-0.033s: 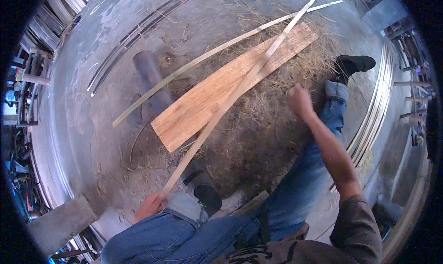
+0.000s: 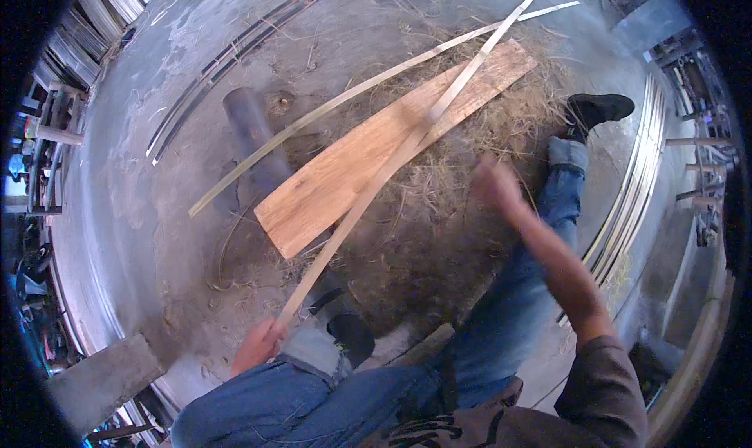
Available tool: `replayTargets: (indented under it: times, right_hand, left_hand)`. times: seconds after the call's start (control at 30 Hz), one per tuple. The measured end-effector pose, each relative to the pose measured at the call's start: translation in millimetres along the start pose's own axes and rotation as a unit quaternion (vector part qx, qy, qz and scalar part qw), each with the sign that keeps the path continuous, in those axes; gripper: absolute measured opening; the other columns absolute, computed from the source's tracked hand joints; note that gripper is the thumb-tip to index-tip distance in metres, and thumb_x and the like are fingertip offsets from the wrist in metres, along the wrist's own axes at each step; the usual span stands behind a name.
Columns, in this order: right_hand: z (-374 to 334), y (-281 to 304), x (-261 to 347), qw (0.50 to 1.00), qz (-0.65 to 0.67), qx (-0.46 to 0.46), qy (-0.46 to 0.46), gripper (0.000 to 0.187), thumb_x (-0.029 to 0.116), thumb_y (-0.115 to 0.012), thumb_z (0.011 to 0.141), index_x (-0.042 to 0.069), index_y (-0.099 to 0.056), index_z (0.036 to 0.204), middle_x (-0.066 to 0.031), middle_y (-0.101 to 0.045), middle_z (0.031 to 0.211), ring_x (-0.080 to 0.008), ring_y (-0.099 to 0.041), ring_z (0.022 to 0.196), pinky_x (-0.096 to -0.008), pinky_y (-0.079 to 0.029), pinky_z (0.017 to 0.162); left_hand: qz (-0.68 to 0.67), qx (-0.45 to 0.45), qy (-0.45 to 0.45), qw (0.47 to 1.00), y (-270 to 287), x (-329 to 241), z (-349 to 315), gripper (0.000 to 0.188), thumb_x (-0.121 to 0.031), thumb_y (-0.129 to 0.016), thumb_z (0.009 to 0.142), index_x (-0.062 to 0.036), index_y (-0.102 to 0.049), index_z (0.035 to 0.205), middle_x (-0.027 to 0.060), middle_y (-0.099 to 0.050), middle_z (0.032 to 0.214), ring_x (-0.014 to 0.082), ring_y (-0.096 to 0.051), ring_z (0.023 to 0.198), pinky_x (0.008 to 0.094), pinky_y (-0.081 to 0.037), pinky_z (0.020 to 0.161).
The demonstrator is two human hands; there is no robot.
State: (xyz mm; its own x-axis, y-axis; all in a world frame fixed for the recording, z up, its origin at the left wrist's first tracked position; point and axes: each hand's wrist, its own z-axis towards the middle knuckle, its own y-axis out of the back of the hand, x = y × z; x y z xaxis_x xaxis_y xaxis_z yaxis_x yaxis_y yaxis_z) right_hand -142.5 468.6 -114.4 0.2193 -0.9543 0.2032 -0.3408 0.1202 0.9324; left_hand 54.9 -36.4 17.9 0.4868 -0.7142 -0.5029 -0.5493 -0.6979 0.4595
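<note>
My left hand (image 2: 257, 348) is closed around the near end of a long pale wooden strip (image 2: 366, 200), beside my left knee. From there the strip slants up to the far right, crossing a flat brown plank (image 2: 345, 154). My right hand (image 2: 498, 188) is raised to the right of the strip, apart from it and above the shaving-strewn ground. Motion blurs its fingers, so whether they hold anything cannot be made out. Beyond the plank runs a second thin strip (image 2: 329, 107), and the far ends of both strips cross.
A dark round post or pipe (image 2: 254, 123) lies partly under the plank. Thin shavings (image 2: 439, 166) litter the floor. Dark strips (image 2: 211, 76) lie at the far left, a bundle of pale strips (image 2: 636, 189) at the right. A concrete block (image 2: 110, 377) sits at the lower left.
My right hand has shifted slightly left and toward me, and is more blurred. The left hand keeps its hold on the strip.
</note>
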Motion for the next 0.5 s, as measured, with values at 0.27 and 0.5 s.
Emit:
replayTargets:
  times: [0.27,0.5]
  right_hand:
    - [-17.6,63.4,49.5,0.966,0.1,-0.183,-0.154,0.039,0.02,-0.063,0.073,0.004,-0.045,0.104,-0.0192,-0.06,0.078,-0.0363,-0.06,0.074,-0.0449,-0.048,0.064]
    - [-84.6,-59.3,188.2,0.996,0.043,0.036,0.076,0.017,0.017,-0.049,0.079,0.007,-0.05,0.094,-0.0113,-0.057,0.083,-0.0274,-0.057,0.071,-0.0383,-0.047,0.054]
  left_hand:
    - [-0.019,0.055,-0.126,0.99,-0.8,-31.3,58.9,0.036,-0.031,-0.039,0.092,-0.002,-0.056,0.08,0.0125,-0.058,0.075,0.0251,-0.057,0.074,0.0362,-0.043,0.065]
    - [-0.027,0.086,-0.042,0.995,-8.9,-34.1,81.7,0.043,-0.037,-0.038,0.092,-0.0016,-0.058,0.077,0.0118,-0.057,0.067,0.0251,-0.056,0.068,0.0369,-0.043,0.065]
